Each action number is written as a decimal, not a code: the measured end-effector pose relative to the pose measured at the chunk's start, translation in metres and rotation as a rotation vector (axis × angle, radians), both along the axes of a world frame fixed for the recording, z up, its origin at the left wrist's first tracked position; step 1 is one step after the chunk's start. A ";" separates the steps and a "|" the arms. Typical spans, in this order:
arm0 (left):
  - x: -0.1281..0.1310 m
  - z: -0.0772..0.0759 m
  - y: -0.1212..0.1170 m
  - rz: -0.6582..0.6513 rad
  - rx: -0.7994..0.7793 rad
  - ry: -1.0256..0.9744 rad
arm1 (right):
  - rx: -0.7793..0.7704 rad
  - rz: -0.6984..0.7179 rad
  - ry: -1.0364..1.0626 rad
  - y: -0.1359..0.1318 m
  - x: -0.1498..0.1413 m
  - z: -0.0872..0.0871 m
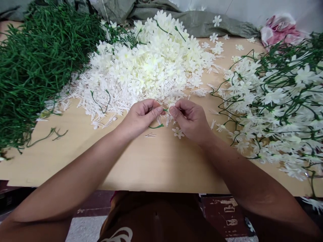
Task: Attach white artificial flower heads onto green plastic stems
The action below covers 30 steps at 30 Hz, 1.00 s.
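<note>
My left hand (pixel 146 116) is closed in a pinch on a thin green plastic stem (pixel 165 110), whose tip shows past the thumb. Close beside it, my right hand (pixel 189 117) pinches a small white artificial flower (pixel 172 106), mostly covered by the fingers. The fingertips of both hands nearly meet above the table, where flower and stem come together; whether they are joined I cannot tell. Below the hands lie a loose white flower (pixel 178 133) and a few white stamens (pixel 150 135). Another green stem end (pixel 156 126) sticks out beneath my left hand.
A large heap of green stems (pixel 45 57) covers the table's left. White petals (pixel 151 57) and white stamens (pixel 113 90) are piled at the middle back. Stemmed white flowers (pixel 275 101) fill the right. Grey cloth (pixel 196 22) and a pink-white cloth (pixel 281 32) lie along the back.
</note>
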<state>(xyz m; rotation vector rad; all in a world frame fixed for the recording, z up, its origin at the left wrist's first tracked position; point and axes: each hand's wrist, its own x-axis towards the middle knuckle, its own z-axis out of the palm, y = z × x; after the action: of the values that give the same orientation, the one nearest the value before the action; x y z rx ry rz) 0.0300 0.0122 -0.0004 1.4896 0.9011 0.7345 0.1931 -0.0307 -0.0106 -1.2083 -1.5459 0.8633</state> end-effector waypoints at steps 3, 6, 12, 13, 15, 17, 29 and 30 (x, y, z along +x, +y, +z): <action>0.000 -0.002 0.000 -0.007 0.018 0.033 | 0.102 -0.035 -0.119 -0.001 -0.001 -0.001; 0.000 -0.004 0.000 -0.050 0.034 0.060 | 0.225 -0.045 -0.248 -0.001 -0.001 -0.001; 0.001 -0.007 0.001 -0.107 -0.007 0.048 | 0.330 -0.018 -0.350 -0.001 -0.001 -0.005; 0.001 -0.007 0.001 -0.102 -0.013 0.041 | 0.335 -0.022 -0.366 -0.001 -0.002 -0.006; 0.003 -0.007 0.000 -0.083 -0.022 0.039 | 0.336 -0.036 -0.398 -0.002 -0.002 -0.007; 0.005 -0.006 -0.002 -0.054 -0.029 0.047 | 0.342 -0.049 -0.406 -0.002 -0.003 -0.009; 0.009 -0.009 -0.005 -0.031 -0.025 0.012 | 0.333 -0.059 -0.267 0.001 -0.010 -0.014; 0.009 -0.009 -0.004 -0.034 -0.035 0.013 | 0.280 -0.045 -0.230 0.001 -0.009 -0.014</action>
<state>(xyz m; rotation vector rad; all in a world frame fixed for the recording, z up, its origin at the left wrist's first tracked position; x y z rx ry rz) 0.0386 0.0082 -0.0096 1.4773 0.8916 0.6817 0.1842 -0.0294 -0.0249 -1.1609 -1.7498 0.4707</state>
